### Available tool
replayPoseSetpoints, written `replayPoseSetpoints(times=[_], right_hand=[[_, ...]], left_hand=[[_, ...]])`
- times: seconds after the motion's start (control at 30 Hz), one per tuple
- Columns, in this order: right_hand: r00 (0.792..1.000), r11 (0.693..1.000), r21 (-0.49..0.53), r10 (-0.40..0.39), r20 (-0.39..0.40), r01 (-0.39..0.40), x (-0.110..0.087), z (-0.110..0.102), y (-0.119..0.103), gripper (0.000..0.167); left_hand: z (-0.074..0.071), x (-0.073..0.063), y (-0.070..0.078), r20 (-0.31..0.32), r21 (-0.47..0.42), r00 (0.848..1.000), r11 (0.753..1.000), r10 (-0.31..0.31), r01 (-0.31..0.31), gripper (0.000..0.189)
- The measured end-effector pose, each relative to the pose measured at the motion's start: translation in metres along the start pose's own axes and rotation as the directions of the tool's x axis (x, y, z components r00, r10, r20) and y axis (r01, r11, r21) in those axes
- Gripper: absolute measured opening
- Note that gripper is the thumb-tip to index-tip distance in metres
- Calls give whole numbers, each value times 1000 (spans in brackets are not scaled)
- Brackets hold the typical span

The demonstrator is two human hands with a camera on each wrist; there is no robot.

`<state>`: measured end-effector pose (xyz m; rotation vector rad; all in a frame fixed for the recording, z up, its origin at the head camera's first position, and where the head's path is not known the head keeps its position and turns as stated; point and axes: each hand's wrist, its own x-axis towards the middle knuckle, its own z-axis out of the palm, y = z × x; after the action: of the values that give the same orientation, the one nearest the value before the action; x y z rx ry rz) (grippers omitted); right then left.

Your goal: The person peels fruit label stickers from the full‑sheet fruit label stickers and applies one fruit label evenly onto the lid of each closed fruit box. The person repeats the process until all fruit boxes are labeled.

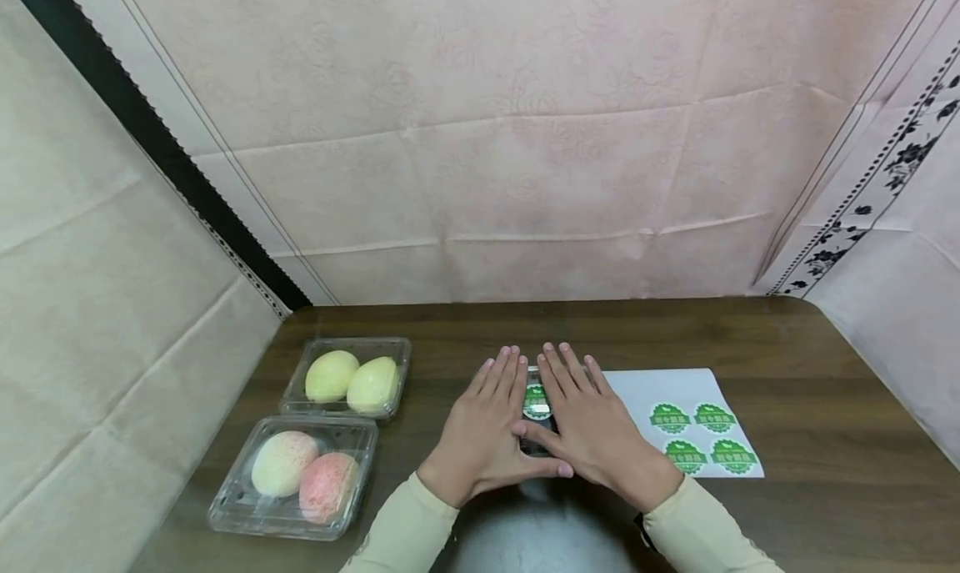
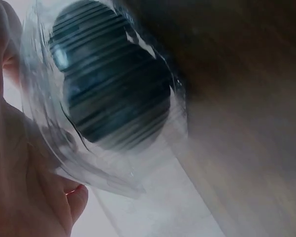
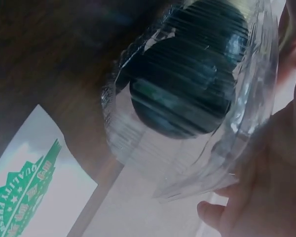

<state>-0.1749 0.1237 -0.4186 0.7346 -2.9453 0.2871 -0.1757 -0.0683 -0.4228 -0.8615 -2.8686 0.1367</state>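
Both hands lie flat with straight fingers on the lid of a clear plastic clamshell box [image 2: 49,143]. My left hand [image 1: 483,427] covers the left part of the lid, my right hand [image 1: 596,427] the right part, with the thumbs crossing at the near side. A round green and white sticker [image 1: 536,402] shows on the lid between the fingers. Inside the box, both wrist views show dark, rounded pieces [image 3: 182,94] through ribbed plastic. What they are cannot be told. Most of the lid is hidden under the hands in the head view.
To the right lies a white sheet [image 1: 656,385] with several green stickers [image 1: 685,455]. At the left stand two clear clamshell boxes: the far one [image 1: 367,342] holds two pale yellow balls [image 1: 332,375], the near one [image 1: 258,521] a whitish and a pink ball [image 1: 327,487]. The wooden table [image 1: 840,439] meets draped cloth behind.
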Motion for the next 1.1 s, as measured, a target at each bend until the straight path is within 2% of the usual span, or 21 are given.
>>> replayPoseSetpoints(times=[0.23,0.4,0.5,0.57,0.6,0.67,0.73,0.8,0.87,0.93,1.0,1.03,1.1], right_hand=[[995,995,38,95,-25,-94,2,-2,11,104],[987,985,80,156,-22,-154,-1,-6,23,100],[984,978,117,178,-30,-174,-4,-6,28,97],[982,974,144,181,-44,-173,-7,-4,31,95],[982,973,159,179,-54,-168,-8,-3,32,94],[981,968,197,174,-82,-155,-11,-2,33,89],[977,955,261,178,-117,-143,-14,-1,35,82],[971,921,366,197,-138,-135,-18,0,36,73],[963,860,492,231,-138,-136,-22,1,37,66],[955,790,594,273,-120,-151,-27,2,38,63],[947,722,669,309,-83,-177,-32,2,39,63],[944,694,695,323,-65,-189,-34,1,40,63],[942,652,729,334,-30,-208,-38,0,41,66]], left_hand=[[3,3,-16,56,-78,995,993,-85,89,134],[4,1,-27,35,-142,991,981,-130,133,136],[5,-1,-30,39,-221,983,958,-178,183,136],[6,-3,-30,56,-323,972,917,-228,233,133],[8,-5,-29,66,-383,965,887,-254,259,131],[8,-8,-28,88,-508,947,803,-311,311,128],[8,-11,-26,99,-625,926,701,-365,343,124],[8,-15,-24,120,-717,903,593,-413,366,120],[9,-19,-23,143,-794,882,480,-449,373,116],[11,-24,-21,164,-846,867,385,-470,369,113],[15,-29,-20,175,-882,858,310,-483,354,112],[16,-31,-18,172,-900,858,278,-483,337,112],[20,-35,-16,165,-931,860,211,-483,297,114]])
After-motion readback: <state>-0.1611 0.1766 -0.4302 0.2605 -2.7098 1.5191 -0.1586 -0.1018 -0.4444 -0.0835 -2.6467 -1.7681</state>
